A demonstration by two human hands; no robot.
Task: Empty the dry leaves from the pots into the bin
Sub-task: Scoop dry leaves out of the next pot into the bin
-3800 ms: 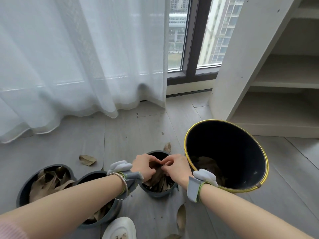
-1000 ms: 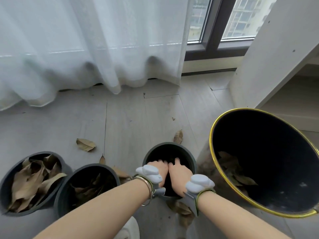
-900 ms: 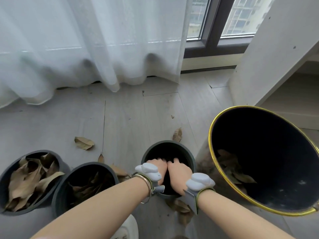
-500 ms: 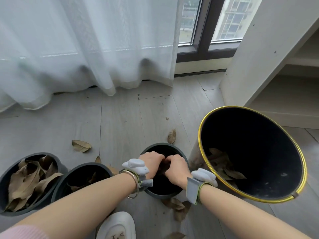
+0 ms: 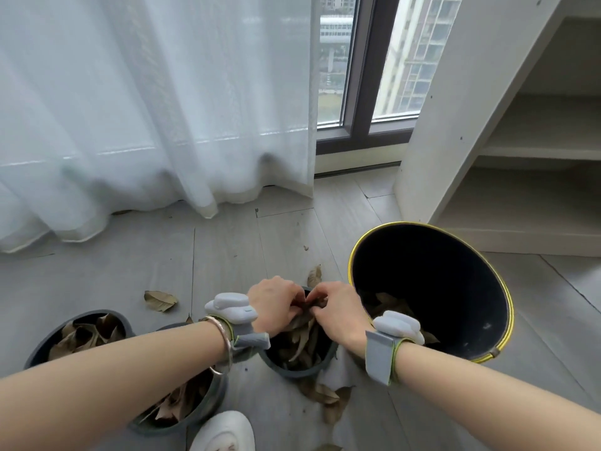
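Observation:
Three dark grey pots stand in a row on the floor. Over the right pot (image 5: 297,369) my left hand (image 5: 276,304) and my right hand (image 5: 336,312) are closed together on a bunch of dry leaves (image 5: 300,333) that hangs down into it. The middle pot (image 5: 182,408) lies partly under my left forearm and holds brown leaves. The left pot (image 5: 76,333) is full of leaves too. Just right of my hands stands the black bin (image 5: 481,354) with a yellow rim, tilted toward me, with a few leaves at its bottom.
Loose leaves lie on the grey floor: one (image 5: 161,301) left of my hands, one (image 5: 314,275) behind the right pot, several (image 5: 328,398) in front of it. A white shoe (image 5: 224,431) is at the bottom edge. A white curtain (image 5: 156,102) hangs behind; a shelf unit (image 5: 520,131) stands at right.
Both hands went from deep inside the right pot up to its mouth, now with a bunch of leaves pinched between them. The view tilted upward.

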